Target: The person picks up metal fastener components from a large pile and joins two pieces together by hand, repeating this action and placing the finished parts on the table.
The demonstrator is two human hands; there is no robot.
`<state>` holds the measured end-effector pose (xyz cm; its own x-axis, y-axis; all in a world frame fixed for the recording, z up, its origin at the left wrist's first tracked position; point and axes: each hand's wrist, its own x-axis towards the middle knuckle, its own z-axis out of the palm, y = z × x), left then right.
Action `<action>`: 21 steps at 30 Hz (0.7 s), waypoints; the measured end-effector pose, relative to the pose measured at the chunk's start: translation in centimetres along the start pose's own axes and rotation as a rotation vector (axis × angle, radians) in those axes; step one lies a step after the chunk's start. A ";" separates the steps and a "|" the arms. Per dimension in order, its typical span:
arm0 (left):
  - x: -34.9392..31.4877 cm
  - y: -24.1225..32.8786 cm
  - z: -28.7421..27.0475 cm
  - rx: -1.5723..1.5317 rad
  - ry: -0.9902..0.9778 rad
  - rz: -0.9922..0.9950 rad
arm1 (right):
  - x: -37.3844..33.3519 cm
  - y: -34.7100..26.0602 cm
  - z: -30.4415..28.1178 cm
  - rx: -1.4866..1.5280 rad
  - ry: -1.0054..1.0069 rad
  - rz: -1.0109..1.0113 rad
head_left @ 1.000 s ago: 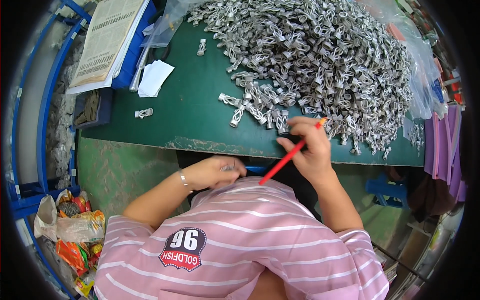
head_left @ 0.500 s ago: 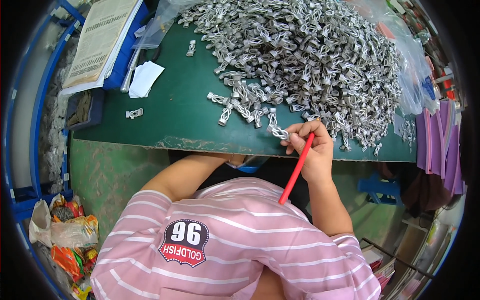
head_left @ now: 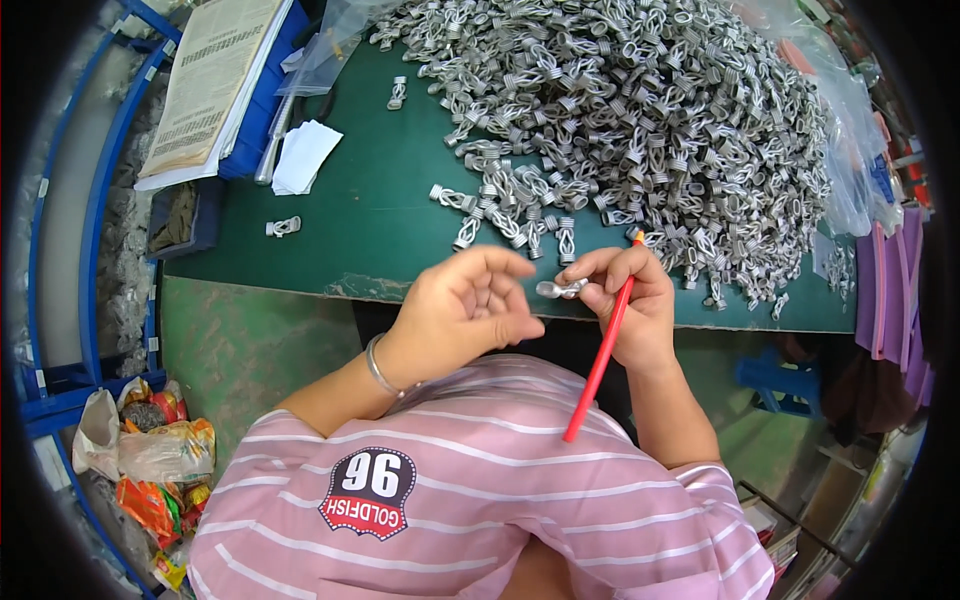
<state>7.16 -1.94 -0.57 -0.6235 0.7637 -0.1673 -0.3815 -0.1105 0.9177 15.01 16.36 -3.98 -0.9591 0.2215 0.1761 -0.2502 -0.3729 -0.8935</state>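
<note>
My right hand [head_left: 640,310] grips a small silver metal fitting [head_left: 562,289] between thumb and fingertips, just off the table's front edge. A long red pencil-like stick [head_left: 603,360] with an orange tip is also tucked in this hand, slanting down toward my shirt. My left hand [head_left: 470,305], with a bracelet at the wrist, is raised beside the fitting. Its index finger and thumb are apart, the other fingers curl inward, and nothing shows in it. A few loose fittings [head_left: 566,240] lie just beyond both hands, at the edge of a big heap of fittings [head_left: 640,120].
The green table [head_left: 350,220] has a chipped front edge. Single fittings lie at its left, near white paper slips [head_left: 306,158] and a blue bin [head_left: 262,90] with papers. Clear plastic [head_left: 850,150] and purple folders [head_left: 895,290] stand right. A blue stool [head_left: 778,380] is below.
My left hand has come up from below the table edge to beside the fitting. The right hand has drawn its fitting slightly back from the loose ones and turned it.
</note>
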 end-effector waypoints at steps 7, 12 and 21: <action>1.2 -1.2 0.4 -0.081 0.143 -0.024 | 0.1 -0.5 1.5 -0.283 0.030 -0.345; 1.5 -1.8 0.2 -0.247 0.097 -0.175 | 0.2 -0.7 2.1 -0.537 -0.040 -0.529; 1.6 -0.5 -1.3 -0.707 -0.026 -0.339 | 2.2 -1.5 -0.2 -0.973 0.130 -0.412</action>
<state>5.46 -1.54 -1.80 -0.3824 0.8420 -0.3807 -0.8977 -0.2409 0.3690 13.29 17.59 -2.32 -0.7888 0.2822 0.5460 -0.2839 0.6206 -0.7309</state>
